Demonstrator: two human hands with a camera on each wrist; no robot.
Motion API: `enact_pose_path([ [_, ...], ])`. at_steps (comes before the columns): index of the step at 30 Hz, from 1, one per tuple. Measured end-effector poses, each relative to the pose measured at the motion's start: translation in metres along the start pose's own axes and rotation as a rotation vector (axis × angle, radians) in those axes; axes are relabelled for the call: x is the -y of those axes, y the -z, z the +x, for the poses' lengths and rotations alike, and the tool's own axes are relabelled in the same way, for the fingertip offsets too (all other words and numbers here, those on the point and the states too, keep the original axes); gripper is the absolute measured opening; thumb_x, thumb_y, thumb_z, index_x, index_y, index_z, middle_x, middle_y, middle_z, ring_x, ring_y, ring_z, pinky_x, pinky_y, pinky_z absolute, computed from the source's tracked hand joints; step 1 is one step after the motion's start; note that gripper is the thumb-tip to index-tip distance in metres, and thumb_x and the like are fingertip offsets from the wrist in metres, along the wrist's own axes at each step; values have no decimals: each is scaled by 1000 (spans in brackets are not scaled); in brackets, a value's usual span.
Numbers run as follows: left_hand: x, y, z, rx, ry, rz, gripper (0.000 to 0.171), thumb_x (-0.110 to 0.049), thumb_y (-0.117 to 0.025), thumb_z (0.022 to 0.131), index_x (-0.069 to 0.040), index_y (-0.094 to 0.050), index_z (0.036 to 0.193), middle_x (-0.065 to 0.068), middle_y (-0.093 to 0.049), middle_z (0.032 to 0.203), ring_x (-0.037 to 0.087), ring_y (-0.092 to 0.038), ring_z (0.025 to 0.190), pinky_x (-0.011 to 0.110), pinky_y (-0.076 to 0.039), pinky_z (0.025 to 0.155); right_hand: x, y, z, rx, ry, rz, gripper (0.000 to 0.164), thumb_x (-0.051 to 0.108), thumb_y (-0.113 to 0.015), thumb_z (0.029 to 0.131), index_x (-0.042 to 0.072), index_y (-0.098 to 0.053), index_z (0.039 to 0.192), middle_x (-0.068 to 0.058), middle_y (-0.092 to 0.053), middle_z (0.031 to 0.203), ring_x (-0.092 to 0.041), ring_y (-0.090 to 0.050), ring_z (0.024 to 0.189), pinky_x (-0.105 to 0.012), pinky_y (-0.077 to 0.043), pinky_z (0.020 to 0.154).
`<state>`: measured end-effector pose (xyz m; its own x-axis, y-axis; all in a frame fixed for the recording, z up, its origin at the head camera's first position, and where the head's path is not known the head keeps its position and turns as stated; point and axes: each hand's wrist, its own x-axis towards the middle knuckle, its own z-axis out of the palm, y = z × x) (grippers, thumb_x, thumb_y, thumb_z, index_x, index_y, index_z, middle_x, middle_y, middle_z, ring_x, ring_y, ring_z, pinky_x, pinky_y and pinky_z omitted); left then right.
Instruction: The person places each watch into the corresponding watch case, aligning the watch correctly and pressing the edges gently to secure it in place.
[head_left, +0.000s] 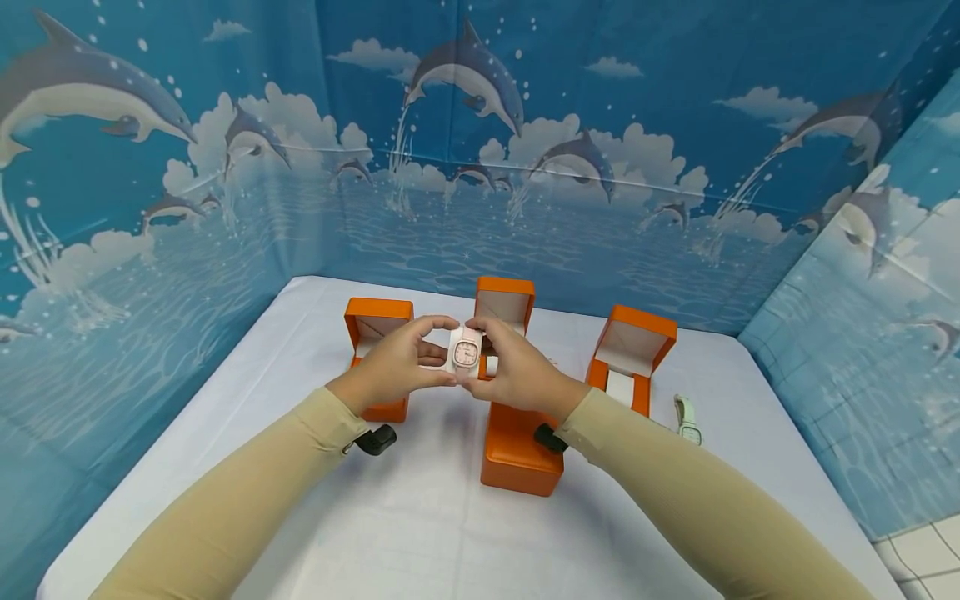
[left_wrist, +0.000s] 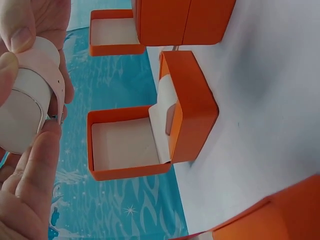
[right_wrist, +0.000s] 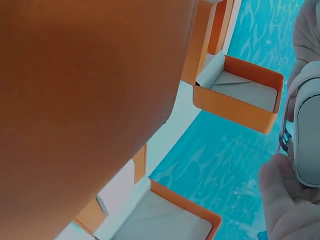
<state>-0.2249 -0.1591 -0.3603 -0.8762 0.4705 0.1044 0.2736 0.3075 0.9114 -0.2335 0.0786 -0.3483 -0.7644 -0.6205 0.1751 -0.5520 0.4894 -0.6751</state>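
Note:
A pink-strapped watch (head_left: 467, 353) with a squarish face is wrapped round a white cushion (left_wrist: 20, 120). Both hands hold it up above the table, face toward the head camera. My left hand (head_left: 397, 360) grips its left side between thumb and fingers; my right hand (head_left: 519, 368) pinches the right side the same way. In the left wrist view the pink strap (left_wrist: 41, 67) curves round the cushion, with fingers at both ends. Just behind the hands stands an open orange watch box (head_left: 506, 286), partly hidden by the right hand.
Open orange boxes stand at left (head_left: 378, 306) and right (head_left: 643, 321), the right one with a white cushion (head_left: 619, 388) inside. A closed orange box (head_left: 522, 458) sits below the right wrist. A pale green watch (head_left: 687, 421) lies far right on the white tablecloth (head_left: 405, 517).

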Motion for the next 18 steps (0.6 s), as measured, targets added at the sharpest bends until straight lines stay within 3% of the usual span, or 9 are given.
enact_pose_path([
  [4, -1, 7, -3, -7, 31, 17, 80, -14, -88, 88, -20, -45, 155, 10, -61, 143, 27, -69, 126, 39, -59, 102, 5, -1, 1, 3, -14, -89, 87, 24, -85, 91, 6, -34, 159, -8, -50, 150, -26, -58, 131, -47, -52, 113],
  [11, 0, 19, -13, -52, 29, 108, 77, -17, -89, 87, -22, -48, 152, 6, -62, 142, 23, -70, 120, 42, -58, 105, 17, -6, 8, 4, -78, -219, 91, 34, -86, 89, 8, -37, 161, -10, -48, 158, -31, -55, 140, -47, -53, 112],
  [18, 11, 37, -24, -37, 19, 103, 79, -16, -87, 89, -15, -45, 156, 12, -65, 137, 22, -75, 109, 36, -63, 94, 31, -14, 24, 49, -104, -276, 86, 34, -87, 89, 8, -43, 158, -10, -58, 148, -25, -58, 133, -45, -54, 110],
])
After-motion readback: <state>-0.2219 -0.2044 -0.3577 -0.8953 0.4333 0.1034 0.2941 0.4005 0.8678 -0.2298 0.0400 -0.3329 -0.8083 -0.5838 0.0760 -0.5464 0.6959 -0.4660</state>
